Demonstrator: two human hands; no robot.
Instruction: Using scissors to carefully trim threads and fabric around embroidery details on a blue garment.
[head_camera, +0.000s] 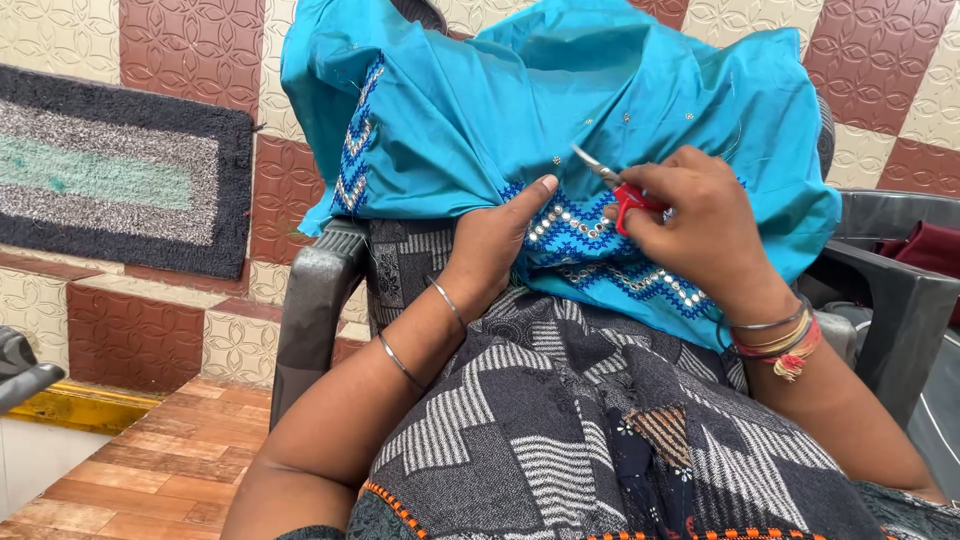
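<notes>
the blue cloth (480, 110) lies over the person's lap, near the middle. the left hand (495, 240) pinches its edge and pulls it flat. the right hand (700, 225) grips small red scissors (615, 185) – the tips touch the cloth above the shiny trim (580, 230). it looks best to keep the cloth tight and snip only loose thread – not the cloth.

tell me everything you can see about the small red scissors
The small red-handled metal scissors are thread snips with short silvery blades. The blades angle up and to the left, tips over the turquoise embroidered cloth just above its blue zigzag border with silver studs. The right hand grips the red handle, hiding most of it. The left hand pinches the cloth beside them without touching the scissors.
</notes>
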